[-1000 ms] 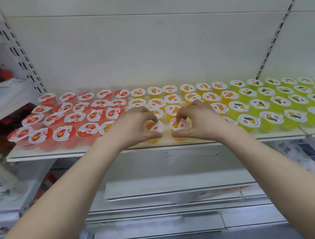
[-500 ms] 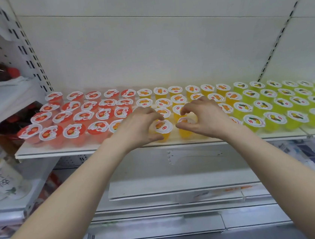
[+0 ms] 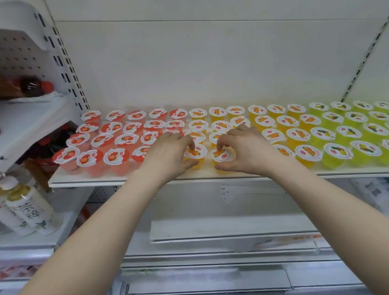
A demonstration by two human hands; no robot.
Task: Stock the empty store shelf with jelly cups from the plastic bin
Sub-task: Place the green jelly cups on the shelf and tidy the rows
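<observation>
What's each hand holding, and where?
The left hand grips one orange jelly cup, the right hand the next cup; fingers on lid rim, thumb on side wall.

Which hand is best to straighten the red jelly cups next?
Left, most likely. The left hand grips an orange cup right beside the red jelly cups; the right hand, gripping the next orange cup, is on the far side, nearer the green cups.
</observation>
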